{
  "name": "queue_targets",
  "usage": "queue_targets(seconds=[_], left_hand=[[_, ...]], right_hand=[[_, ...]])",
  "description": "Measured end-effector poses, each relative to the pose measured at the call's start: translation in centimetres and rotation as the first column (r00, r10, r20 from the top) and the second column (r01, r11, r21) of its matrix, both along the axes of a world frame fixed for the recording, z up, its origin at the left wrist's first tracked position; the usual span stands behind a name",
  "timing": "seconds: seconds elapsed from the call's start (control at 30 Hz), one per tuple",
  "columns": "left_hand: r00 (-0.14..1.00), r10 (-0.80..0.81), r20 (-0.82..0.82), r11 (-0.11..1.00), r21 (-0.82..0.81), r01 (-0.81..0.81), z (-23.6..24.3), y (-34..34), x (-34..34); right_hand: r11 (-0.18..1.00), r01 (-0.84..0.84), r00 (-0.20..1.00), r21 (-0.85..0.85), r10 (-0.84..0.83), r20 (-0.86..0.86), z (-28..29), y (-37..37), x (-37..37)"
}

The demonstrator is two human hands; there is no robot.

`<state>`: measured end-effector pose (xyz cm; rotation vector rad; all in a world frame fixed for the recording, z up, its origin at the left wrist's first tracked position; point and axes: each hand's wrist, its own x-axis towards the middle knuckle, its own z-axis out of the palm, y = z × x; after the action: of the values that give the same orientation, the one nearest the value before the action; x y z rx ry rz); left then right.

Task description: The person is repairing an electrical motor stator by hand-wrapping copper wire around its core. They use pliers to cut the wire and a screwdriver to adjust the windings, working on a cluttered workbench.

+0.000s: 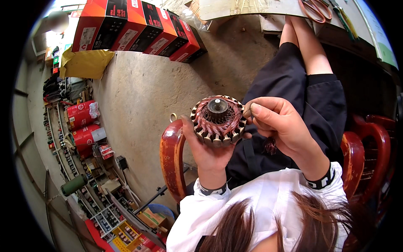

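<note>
My left hand point(203, 159) holds a round motor core point(218, 134) from below and the side, thumb along its left edge. It has copper-red windings, pale slot pieces around the rim and a dark central shaft. My right hand point(273, 122) is at the core's right edge, thumb and forefinger pinched on a small thin piece point(248, 112), too small to make out clearly. A bundle of reddish wire point(270, 146) shows below my right fingers, partly hidden. A small brass-coloured ring point(173, 116) shows left of my left thumb.
My lap and legs point(289, 84) are beneath, on a red wooden chair point(168, 168). A worktable point(239, 8) with scissors point(315, 10) is at the top. Red-black boxes point(126, 35), a yellow sheet point(84, 67), red drums point(79, 115) and cluttered shelving stand left. A person's blurred head shows top left.
</note>
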<state>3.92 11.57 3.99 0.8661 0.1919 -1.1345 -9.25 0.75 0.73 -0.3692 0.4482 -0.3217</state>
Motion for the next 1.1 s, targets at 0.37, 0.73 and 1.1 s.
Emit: queue_targets(seconds=[0.37, 0.73, 1.1], left_hand=[[1.0, -0.015, 0.011, 1.0, -0.01, 0.015, -0.3, -0.3, -0.1], [0.997, -0.071, 0.032, 0.997, -0.026, 0.072, -0.8, -0.2, 0.1], [0.996, -0.089, -0.015, 0.993, -0.085, 0.087, -1.4, 0.1, 0.4]], right_hand=[[0.998, -0.013, 1.0, 0.062, 0.012, 0.009, -0.3, -0.4, -0.2], [0.994, 0.008, 1.0, 0.107, -0.007, -0.005, -0.7, -0.2, -0.1], [0.984, 0.009, 1.0, 0.176, -0.008, -0.01, -1.2, 0.1, 0.1]])
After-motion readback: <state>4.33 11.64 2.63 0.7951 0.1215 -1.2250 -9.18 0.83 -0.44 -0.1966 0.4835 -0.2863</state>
